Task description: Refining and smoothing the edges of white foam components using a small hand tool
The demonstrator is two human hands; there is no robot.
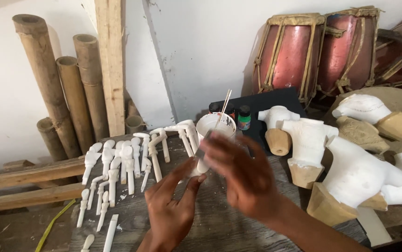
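My left hand (pixel 170 210) pinches the bottom of a small white piece (pixel 200 166) between thumb and fingers (pixel 196 181). The piece stands up from my fingertips, over the table (pixel 219 219). My right hand (pixel 240 175) is blurry and sits right in front of the piece, so most of it is hidden. That hand seems to press a little grey strip (pixel 202 148) to the piece, but I cannot tell if those fingers are closed on it.

Just behind my hands stands a white cup (pixel 215 125) with a thin stick (pixel 223 105) in it. Two small paint bottles (pixel 244 116) stand beside the cup, near a black board (pixel 275 105).

To the left, many white carved arms (pixel 126 161) lie in rows on the table. To the right stand white bodies (pixel 355 175) on wooden bases, close to my right arm. Bamboo poles (pixel 65 88) lean on the wall at the back left. Two red drums (pixel 317 51) sit at the back right.
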